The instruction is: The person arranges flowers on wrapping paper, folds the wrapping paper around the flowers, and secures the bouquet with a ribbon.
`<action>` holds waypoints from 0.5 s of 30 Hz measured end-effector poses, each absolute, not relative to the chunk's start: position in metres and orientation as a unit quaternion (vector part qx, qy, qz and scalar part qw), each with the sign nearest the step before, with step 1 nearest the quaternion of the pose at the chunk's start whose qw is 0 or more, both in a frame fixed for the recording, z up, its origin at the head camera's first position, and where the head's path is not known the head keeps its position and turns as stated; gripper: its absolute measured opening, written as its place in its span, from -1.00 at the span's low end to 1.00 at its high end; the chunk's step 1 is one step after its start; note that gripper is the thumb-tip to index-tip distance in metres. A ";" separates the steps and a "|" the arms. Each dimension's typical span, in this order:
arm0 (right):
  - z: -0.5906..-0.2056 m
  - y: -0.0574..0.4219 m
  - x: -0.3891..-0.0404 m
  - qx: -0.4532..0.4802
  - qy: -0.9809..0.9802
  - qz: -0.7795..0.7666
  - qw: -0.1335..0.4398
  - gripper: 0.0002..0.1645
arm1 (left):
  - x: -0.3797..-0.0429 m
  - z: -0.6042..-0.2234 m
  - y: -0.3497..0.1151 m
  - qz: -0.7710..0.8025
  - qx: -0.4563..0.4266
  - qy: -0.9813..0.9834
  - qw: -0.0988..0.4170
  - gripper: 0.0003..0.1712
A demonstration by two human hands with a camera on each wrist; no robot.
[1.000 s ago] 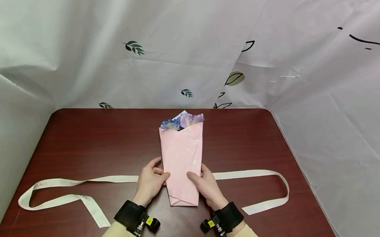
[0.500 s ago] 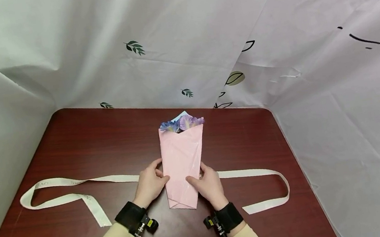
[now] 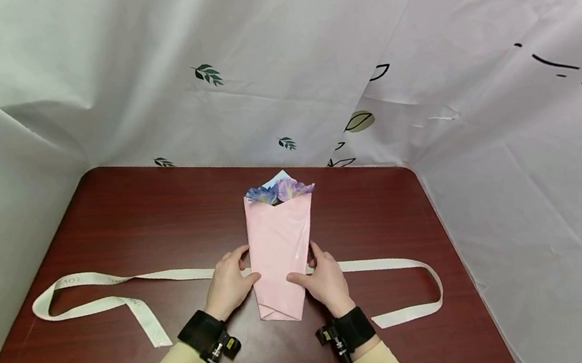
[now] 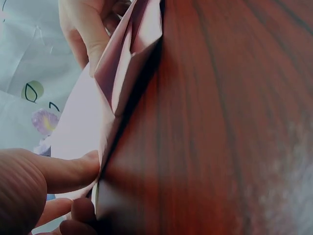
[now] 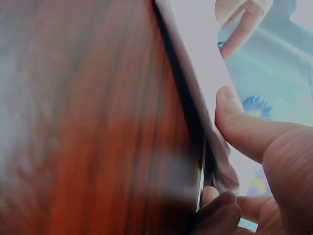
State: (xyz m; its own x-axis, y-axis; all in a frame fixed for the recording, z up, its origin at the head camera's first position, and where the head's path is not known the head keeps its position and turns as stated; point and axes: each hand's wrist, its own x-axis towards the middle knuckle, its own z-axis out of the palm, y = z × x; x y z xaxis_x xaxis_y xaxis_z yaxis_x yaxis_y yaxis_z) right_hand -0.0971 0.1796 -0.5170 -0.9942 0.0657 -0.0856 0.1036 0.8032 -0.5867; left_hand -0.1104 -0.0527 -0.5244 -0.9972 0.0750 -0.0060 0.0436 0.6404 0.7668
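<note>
A bouquet wrapped in pink paper (image 3: 279,238) lies in the middle of the table, its open top pointing away from me. A blue flower (image 3: 262,195) and a purple flower (image 3: 292,188) show above the paper. My left hand (image 3: 229,283) holds the wrap's left edge, thumb on top and fingers beside and below. My right hand (image 3: 327,278) holds the right edge likewise, its thumb (image 5: 244,125) pressing the paper. A white ribbon (image 3: 379,264) runs crosswise behind both hands and passes under the bouquet. The fingertips beneath the edges are partly hidden.
The ribbon's left part (image 3: 103,305) loops back toward me, and its right part curls round near the right table edge. The dark red table (image 3: 162,210) has white cloth (image 3: 277,73) hanging behind it and at both sides.
The bouquet has slid slightly toward me. My right hand has shifted a little to the right, its fingers reaching farther along the edge. My left hand has hardly moved.
</note>
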 end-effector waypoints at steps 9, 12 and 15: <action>-0.515 0.191 -0.098 0.052 0.915 -0.398 0.050 0.14 | -0.111 -0.529 -0.055 0.423 0.040 0.905 0.010 -0.16; -0.516 0.191 -0.097 0.060 0.913 -0.400 0.050 0.14 | -0.110 -0.527 -0.054 0.419 0.041 0.907 0.012 -0.14; -0.517 0.189 -0.097 0.068 0.909 -0.408 0.049 0.14 | -0.109 -0.526 -0.053 0.416 0.042 0.908 0.019 -0.13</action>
State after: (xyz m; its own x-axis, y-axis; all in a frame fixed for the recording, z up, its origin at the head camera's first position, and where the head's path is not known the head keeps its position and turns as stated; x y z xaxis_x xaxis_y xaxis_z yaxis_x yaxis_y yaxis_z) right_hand -0.0973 0.1892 -0.5175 -0.9860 0.0836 -0.1446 0.1636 0.6577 -0.7353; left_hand -0.1088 -0.0527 -0.5260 -0.9958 0.0913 0.0010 0.0605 0.6512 0.7565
